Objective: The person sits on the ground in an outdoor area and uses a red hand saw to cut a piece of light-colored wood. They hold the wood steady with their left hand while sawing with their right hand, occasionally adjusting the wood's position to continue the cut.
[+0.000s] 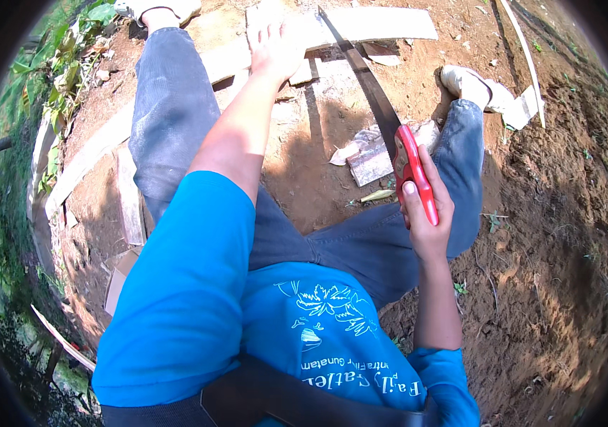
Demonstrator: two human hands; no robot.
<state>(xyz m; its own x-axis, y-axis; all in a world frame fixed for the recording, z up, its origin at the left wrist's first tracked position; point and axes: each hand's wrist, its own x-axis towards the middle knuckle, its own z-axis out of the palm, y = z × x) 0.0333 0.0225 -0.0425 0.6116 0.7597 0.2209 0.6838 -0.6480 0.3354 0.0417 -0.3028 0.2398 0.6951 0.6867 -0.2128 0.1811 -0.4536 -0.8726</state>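
Observation:
My right hand point(428, 206) is wrapped round the red handle of a hand saw point(375, 92). The dark blade points away from me, its far end lying across a pale wooden plank point(382, 25). Whether the teeth touch the wood, I cannot tell. My left arm reaches forward, and my left hand point(275, 51) lies flat with fingers spread on pale wood, left of the blade. Beneath the plank, part of another short board point(304, 73) shows.
Bare brown soil surrounds me. Between my legs lie a weathered wood scrap point(371, 162) and a yellowish leaf point(377, 195). Long boards point(90, 164) rest at the left, near green plants point(62, 78). A thin strip point(528, 57) lies far right. My shoes flank the plank.

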